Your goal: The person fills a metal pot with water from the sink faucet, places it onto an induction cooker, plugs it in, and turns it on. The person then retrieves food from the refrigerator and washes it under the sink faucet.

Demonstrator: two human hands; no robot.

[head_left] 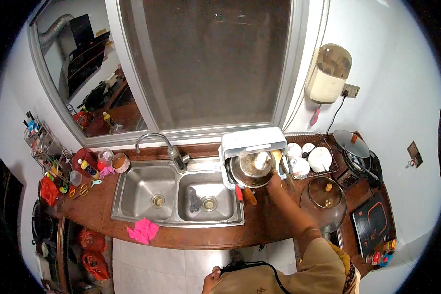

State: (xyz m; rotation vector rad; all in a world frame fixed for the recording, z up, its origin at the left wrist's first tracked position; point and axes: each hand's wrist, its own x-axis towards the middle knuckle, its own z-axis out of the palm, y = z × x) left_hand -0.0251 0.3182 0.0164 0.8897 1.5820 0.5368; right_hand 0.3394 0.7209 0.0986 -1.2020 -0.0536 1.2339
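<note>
My right hand (274, 182) reaches to the right edge of a shiny metal bowl or pan (253, 169), its fingers partly hidden against the rim. The metal piece sits tilted in a white dish rack box (255, 139) with a raised lid, right of the double sink (176, 223). A red handle (238, 193) and a brown wooden one (250, 197) stick out at the box's front. Down by my body, below the counter edge, is my left hand (211, 280), its fingers curled near a dark strap; whatever it may hold is too small to tell.
A wire basket (334, 166) of white bowls stands right of the box, with a large glass-lidded pot (323, 210) before it. A pink cloth (143, 231) hangs over the counter's front edge. Scissors (83, 190) and bottles (89, 169) stand left; an induction plate (371, 223) lies right.
</note>
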